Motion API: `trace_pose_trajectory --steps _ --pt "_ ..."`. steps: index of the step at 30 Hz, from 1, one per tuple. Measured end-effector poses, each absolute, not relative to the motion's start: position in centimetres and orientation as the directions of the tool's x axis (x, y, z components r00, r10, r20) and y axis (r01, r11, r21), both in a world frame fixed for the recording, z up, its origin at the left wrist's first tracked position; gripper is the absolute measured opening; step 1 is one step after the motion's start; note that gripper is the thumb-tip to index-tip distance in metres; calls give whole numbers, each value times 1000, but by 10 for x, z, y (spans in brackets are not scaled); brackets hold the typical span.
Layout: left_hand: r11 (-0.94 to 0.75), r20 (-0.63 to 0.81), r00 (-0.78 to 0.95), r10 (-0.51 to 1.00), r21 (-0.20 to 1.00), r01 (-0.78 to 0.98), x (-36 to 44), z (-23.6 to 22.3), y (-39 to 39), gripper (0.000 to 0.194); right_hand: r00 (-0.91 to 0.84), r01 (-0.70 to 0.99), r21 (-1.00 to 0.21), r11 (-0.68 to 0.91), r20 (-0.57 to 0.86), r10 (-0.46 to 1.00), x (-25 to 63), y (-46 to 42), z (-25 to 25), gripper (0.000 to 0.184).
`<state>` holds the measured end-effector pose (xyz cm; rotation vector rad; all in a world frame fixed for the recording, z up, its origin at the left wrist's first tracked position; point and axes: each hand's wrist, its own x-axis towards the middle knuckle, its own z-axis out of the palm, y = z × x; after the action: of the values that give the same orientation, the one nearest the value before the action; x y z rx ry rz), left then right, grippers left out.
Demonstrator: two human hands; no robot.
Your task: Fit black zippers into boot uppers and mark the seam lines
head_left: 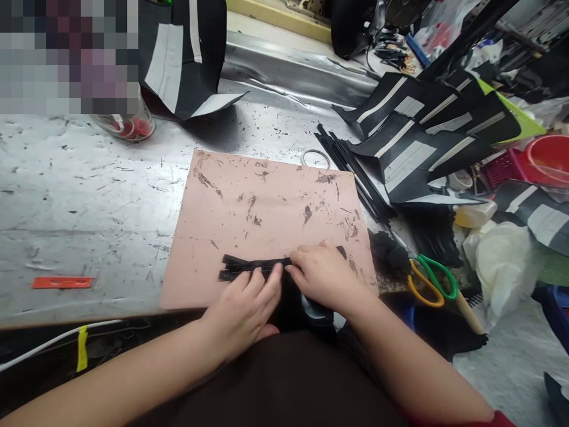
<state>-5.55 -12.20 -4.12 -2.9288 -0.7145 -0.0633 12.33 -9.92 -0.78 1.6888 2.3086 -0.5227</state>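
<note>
A black zipper (254, 263) lies crosswise near the front edge of a pinkish board (240, 207), its ends sticking out on both sides of my hands. My left hand (249, 302) is closed on the zipper's near side, fingertips on top and thumb lower down at the board's edge. Beside it, my right hand (326, 276) is closed with thumb and fingers pinching at the zipper's middle. Dark material (291, 305) hangs below the zipper between the hands; its shape is mostly hidden.
Scissors (429, 284) with green and orange handles lie right of the board. Black strips (351, 172) and a tape roll (315, 159) are behind it. Black panels with white patches (409, 157) are stacked at the right. An orange-red utility blade holder (62, 283) lies left.
</note>
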Motion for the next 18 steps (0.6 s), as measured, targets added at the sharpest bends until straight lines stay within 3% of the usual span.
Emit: trace_pose_trajectory --steps 4,7,10,12,14,18 --pt "-892 7 905 426 -166 421 -49 -42 -121 69 -264 960 -5 281 -358 896 125 -102 0 31" --pt "-901 53 916 397 -171 400 -46 -45 -120 67 -143 987 24 160 -336 931 138 -102 10 32" --pt "-907 96 918 385 -143 395 -45 -48 -119 63 -60 973 -229 -31 -380 923 154 -105 12 22" --pt "-914 98 921 376 -123 386 -44 -50 -117 60 -4 862 -472 -186 -373 928 161 -110 4 19" --pt "-924 104 929 356 -107 367 -42 -51 -115 56 104 705 -642 -303 -329 938 163 -117 -8 24" --pt "-938 136 935 328 -72 339 -38 -51 -111 56 268 571 -745 -344 -227 936 162 -131 -30 39"
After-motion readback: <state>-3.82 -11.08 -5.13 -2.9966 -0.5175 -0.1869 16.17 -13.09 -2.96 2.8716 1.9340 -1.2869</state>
